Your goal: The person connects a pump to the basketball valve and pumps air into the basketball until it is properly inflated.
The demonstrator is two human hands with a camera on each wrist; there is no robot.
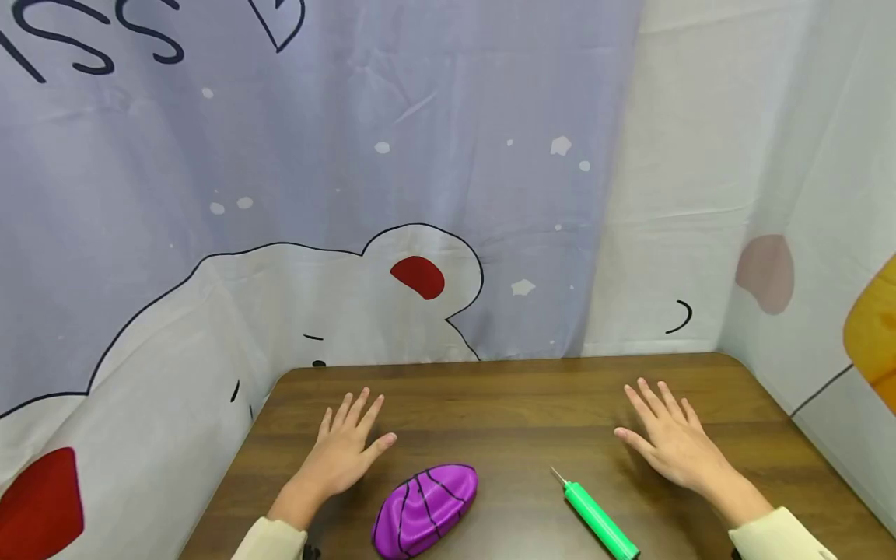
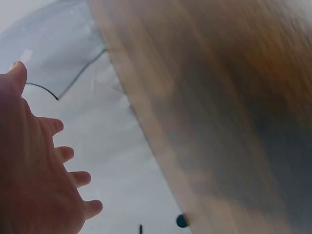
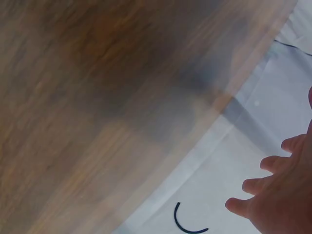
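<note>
In the head view a purple, flattened oval thing with black lines (image 1: 425,512), looking like a deflated ball, lies near the table's front. To its right is a green hand pump (image 1: 600,519) with a thin metal needle pointing away to the left. My left hand (image 1: 343,451) is spread beside the purple thing, up and left of it, holding nothing. My right hand (image 1: 675,445) is also spread, up and right of the pump, and holds nothing. Both wrist views show the left hand (image 2: 39,161) and right hand (image 3: 282,190) with fingers extended.
The brown wooden table (image 1: 490,412) has rounded far corners. Behind it hangs a printed cloth (image 1: 434,179) in grey-blue and white, and more white cloth (image 1: 791,187) runs along the right side. Light sleeves (image 1: 780,535) cover the forearms.
</note>
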